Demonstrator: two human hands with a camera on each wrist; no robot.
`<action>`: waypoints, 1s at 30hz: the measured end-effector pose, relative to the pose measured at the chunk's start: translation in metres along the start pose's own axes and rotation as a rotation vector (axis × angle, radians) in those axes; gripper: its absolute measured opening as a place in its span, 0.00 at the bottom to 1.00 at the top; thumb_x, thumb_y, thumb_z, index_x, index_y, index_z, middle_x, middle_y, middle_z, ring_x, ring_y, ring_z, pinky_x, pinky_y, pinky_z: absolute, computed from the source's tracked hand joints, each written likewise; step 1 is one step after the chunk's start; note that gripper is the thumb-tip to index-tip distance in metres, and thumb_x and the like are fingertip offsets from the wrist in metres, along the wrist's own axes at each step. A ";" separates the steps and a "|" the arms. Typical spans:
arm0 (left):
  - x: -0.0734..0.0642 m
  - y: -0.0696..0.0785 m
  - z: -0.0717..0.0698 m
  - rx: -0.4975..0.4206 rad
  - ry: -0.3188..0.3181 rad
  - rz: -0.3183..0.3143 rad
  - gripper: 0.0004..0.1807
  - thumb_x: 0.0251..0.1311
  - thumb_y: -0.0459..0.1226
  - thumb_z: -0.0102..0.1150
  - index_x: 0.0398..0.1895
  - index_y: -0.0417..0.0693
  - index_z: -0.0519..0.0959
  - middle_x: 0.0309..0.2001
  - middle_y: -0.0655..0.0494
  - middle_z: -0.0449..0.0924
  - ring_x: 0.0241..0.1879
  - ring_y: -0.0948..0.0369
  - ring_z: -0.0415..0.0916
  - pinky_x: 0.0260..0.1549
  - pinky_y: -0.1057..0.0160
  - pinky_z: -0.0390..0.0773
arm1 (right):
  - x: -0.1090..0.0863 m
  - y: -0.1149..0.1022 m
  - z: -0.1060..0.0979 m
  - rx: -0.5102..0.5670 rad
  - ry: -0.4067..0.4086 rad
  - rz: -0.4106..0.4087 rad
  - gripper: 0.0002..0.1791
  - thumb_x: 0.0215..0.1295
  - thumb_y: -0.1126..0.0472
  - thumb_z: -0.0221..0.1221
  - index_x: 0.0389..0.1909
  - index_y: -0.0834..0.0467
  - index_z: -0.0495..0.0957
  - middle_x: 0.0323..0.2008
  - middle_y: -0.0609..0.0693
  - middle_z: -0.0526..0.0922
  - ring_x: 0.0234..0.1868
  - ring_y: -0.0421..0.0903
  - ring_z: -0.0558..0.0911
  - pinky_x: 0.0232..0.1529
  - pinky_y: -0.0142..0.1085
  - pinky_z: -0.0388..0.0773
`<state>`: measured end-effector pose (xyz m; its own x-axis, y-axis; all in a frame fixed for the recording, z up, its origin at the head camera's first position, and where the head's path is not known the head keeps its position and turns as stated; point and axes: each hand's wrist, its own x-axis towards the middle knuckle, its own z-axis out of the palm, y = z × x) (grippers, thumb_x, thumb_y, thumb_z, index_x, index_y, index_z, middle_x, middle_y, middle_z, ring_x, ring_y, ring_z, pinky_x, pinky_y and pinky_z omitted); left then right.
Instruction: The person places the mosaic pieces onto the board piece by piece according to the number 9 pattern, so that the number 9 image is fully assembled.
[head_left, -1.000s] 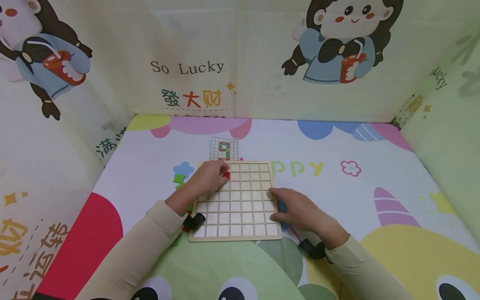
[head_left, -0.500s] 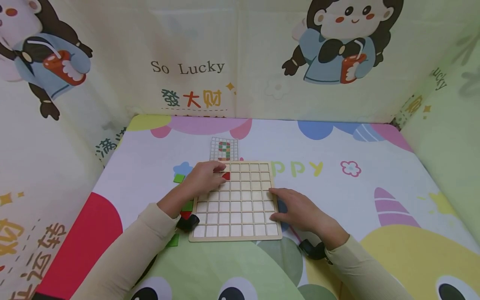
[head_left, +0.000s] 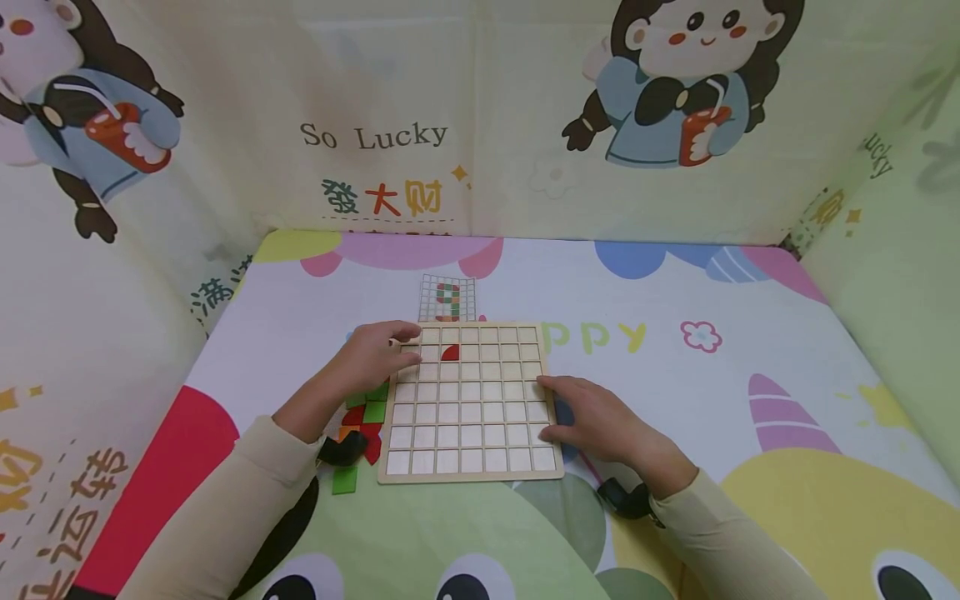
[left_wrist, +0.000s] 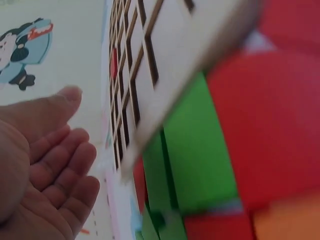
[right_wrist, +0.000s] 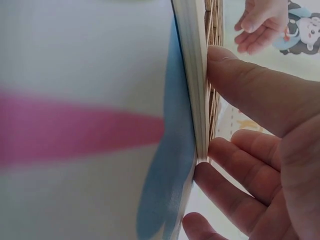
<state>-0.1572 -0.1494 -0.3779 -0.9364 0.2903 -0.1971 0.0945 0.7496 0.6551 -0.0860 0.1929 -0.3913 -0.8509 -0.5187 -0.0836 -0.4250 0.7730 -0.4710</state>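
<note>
Free room lies over the grid board (head_left: pixel 471 478); tiles (head_left: pixel 373 412) crowd its left

Head view: soft, even light. Left wrist view: dimmer; near red tile (left_wrist: pixel 272 125), board rim (left_wrist: pixel 180 75) blurred.

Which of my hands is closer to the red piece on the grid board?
Left. The left hand is just left of the red piece, apart from it; the right hand is farther, touching the grid board's right edge.
</note>
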 end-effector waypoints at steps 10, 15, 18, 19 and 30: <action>-0.009 -0.023 -0.019 0.045 0.000 -0.057 0.29 0.66 0.42 0.63 0.69 0.45 0.72 0.63 0.42 0.74 0.62 0.43 0.68 0.53 0.49 0.78 | 0.001 -0.001 0.000 0.005 -0.008 0.005 0.38 0.60 0.56 0.71 0.68 0.66 0.69 0.63 0.62 0.75 0.64 0.60 0.73 0.62 0.53 0.70; -0.012 -0.032 -0.028 0.070 0.025 -0.086 0.29 0.66 0.41 0.64 0.69 0.43 0.72 0.63 0.41 0.73 0.63 0.41 0.66 0.54 0.47 0.77 | 0.001 -0.001 0.000 0.002 -0.011 0.012 0.38 0.60 0.55 0.71 0.68 0.66 0.69 0.63 0.62 0.74 0.64 0.60 0.73 0.62 0.53 0.70; -0.015 -0.038 -0.032 0.086 0.031 -0.088 0.29 0.65 0.40 0.64 0.68 0.42 0.72 0.63 0.39 0.74 0.62 0.40 0.66 0.54 0.47 0.77 | 0.001 -0.001 0.000 0.004 -0.012 0.013 0.38 0.60 0.56 0.71 0.68 0.66 0.68 0.63 0.62 0.74 0.64 0.60 0.73 0.62 0.53 0.70; -0.015 -0.041 -0.033 0.092 0.031 -0.086 0.29 0.65 0.40 0.64 0.68 0.41 0.72 0.62 0.39 0.74 0.62 0.40 0.66 0.55 0.46 0.77 | 0.001 -0.001 0.000 0.003 -0.012 0.012 0.38 0.60 0.56 0.71 0.68 0.66 0.68 0.63 0.62 0.75 0.64 0.60 0.73 0.62 0.53 0.70; -0.018 -0.058 -0.033 0.113 0.030 -0.062 0.26 0.66 0.34 0.60 0.66 0.37 0.73 0.62 0.37 0.74 0.62 0.40 0.67 0.59 0.42 0.71 | 0.000 -0.001 -0.001 0.006 -0.011 0.009 0.38 0.60 0.56 0.71 0.68 0.66 0.69 0.64 0.62 0.74 0.64 0.61 0.73 0.62 0.54 0.70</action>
<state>-0.1568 -0.2172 -0.3883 -0.9513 0.2246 -0.2113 0.0722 0.8284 0.5554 -0.0856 0.1921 -0.3899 -0.8513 -0.5154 -0.0976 -0.4152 0.7758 -0.4752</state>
